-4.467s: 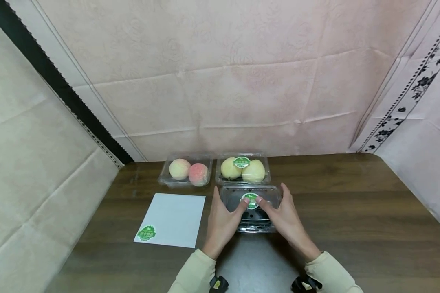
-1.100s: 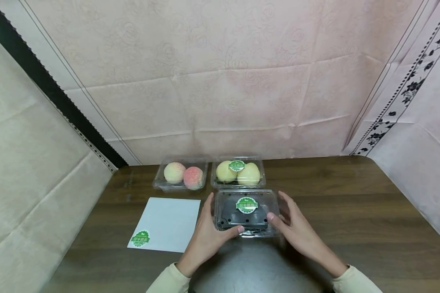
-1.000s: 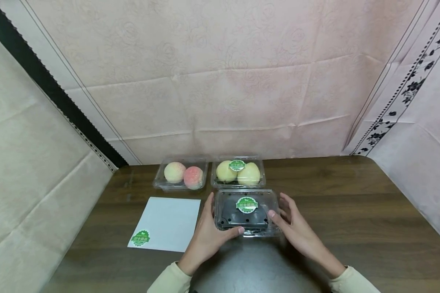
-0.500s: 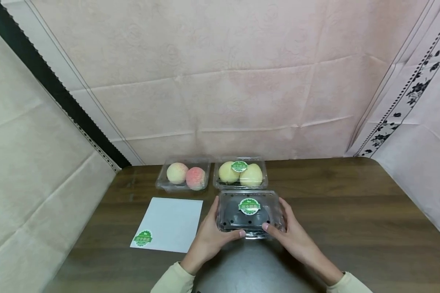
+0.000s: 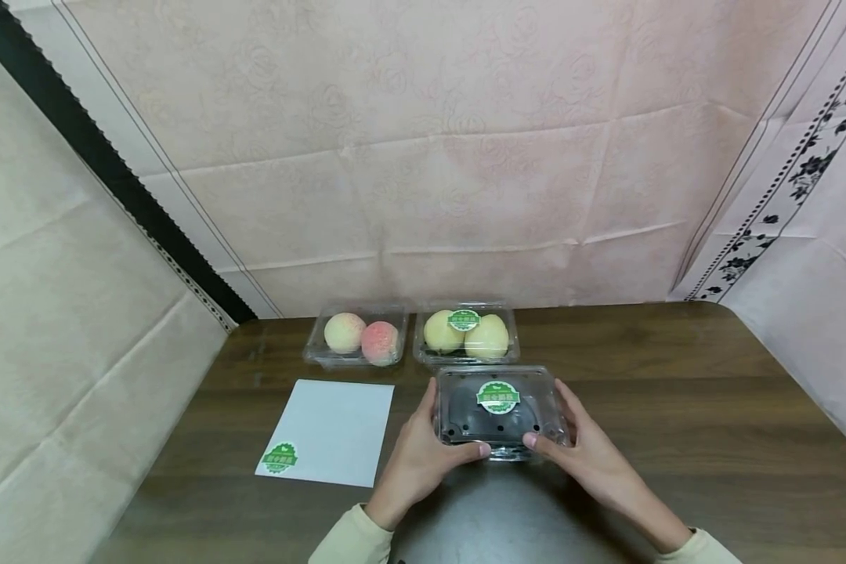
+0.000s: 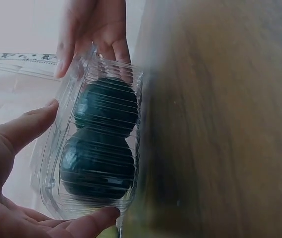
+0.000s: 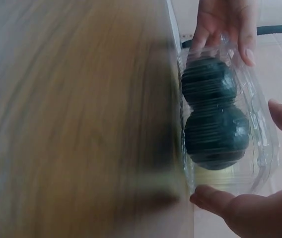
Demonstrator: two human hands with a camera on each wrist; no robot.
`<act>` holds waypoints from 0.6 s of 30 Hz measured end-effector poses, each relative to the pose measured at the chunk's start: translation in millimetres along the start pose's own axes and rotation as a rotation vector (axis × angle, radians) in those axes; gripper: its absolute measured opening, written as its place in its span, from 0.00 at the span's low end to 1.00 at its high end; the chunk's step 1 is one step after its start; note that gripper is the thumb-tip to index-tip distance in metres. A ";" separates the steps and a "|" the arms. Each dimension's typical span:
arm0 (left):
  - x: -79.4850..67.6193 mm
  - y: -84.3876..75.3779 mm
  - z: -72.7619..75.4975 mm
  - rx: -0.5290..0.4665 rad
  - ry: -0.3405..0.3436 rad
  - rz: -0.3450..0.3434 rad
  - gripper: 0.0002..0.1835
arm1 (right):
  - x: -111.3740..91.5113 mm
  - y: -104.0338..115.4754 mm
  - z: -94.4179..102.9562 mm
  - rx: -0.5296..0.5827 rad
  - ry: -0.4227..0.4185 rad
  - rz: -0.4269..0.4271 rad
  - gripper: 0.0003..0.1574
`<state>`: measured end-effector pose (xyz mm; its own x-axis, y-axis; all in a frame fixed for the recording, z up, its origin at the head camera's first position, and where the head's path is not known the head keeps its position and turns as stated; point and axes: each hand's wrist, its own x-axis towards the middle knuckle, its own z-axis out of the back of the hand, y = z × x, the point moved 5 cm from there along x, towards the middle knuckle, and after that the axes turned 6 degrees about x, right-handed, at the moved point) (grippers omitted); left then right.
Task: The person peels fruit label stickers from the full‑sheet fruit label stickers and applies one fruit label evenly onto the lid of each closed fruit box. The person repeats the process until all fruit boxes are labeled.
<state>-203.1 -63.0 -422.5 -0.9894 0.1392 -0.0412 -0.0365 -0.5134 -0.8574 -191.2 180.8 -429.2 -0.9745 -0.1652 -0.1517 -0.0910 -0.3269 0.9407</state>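
A clear plastic clamshell box (image 5: pixel 465 427) with two dark green, round fruits (image 6: pixel 99 158) inside is between my hands. A round green-and-white sticker (image 5: pixel 497 397) is on its lid. My left hand (image 5: pixel 423 458) grips the left end, thumb along the front edge and fingers round the side. At the opposite end, my right hand (image 5: pixel 592 454) holds the box with its thumb on the front of the lid. Both wrist views show the fruits (image 7: pixel 215 136) side by side through the ribbed wall, with fingertips at the box's lower edge.
Behind stands a clear box (image 5: pixel 423 356) of two pale yellow-green fruits (image 5: pixel 487 338), with a green sticker (image 5: pixel 463 319). Left of it, another clear box (image 5: pixel 317 352) holds two peach-like fruits (image 5: pixel 380 343). A white sheet (image 5: pixel 338 431) with one green sticker (image 5: pixel 280 457) lies on the wooden table (image 5: pixel 677 392).
Both thumbs pressed the lid's sticker 4.5 s ago; now they are at the front edge. The right hand has closed in on its end, and the box has shifted slightly right.
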 end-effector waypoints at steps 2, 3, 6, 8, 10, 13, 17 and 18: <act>0.5 -2.2 -2.3 0.001 0.002 -0.007 0.70 | -0.7 -2.0 4.0 -0.014 -0.001 0.006 0.68; 0.8 -3.0 -3.7 0.005 0.003 -0.010 0.70 | -1.1 -3.1 6.1 -0.024 -0.002 0.012 0.67; 2.2 -4.6 -8.6 0.015 0.012 -0.011 0.70 | -2.4 -7.2 12.5 -0.057 -0.002 0.009 0.66; 3.0 -5.6 -12.5 0.017 0.028 -0.008 0.69 | -3.9 -10.2 16.9 -0.079 -0.004 0.000 0.66; 3.8 -6.6 -16.5 0.008 0.044 -0.011 0.69 | -5.4 -13.1 21.4 -0.101 -0.006 0.001 0.65; 4.8 -8.8 -21.3 -0.003 0.060 -0.016 0.68 | -7.6 -17.0 27.9 -0.114 -0.010 0.005 0.65; 6.9 -12.9 -26.1 0.001 0.065 -0.030 0.68 | -10.3 -20.5 36.5 -0.125 -0.013 0.002 0.64; 7.6 -14.0 -27.4 0.002 0.066 -0.032 0.68 | -10.8 -20.7 38.6 -0.129 -0.015 0.004 0.64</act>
<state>-206.3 -31.6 -424.8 -0.9764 0.2109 -0.0470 -0.0688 -0.5093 -0.8578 -186.7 225.2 -435.3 -0.9779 -0.1533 -0.1422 -0.0606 -0.4431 0.8944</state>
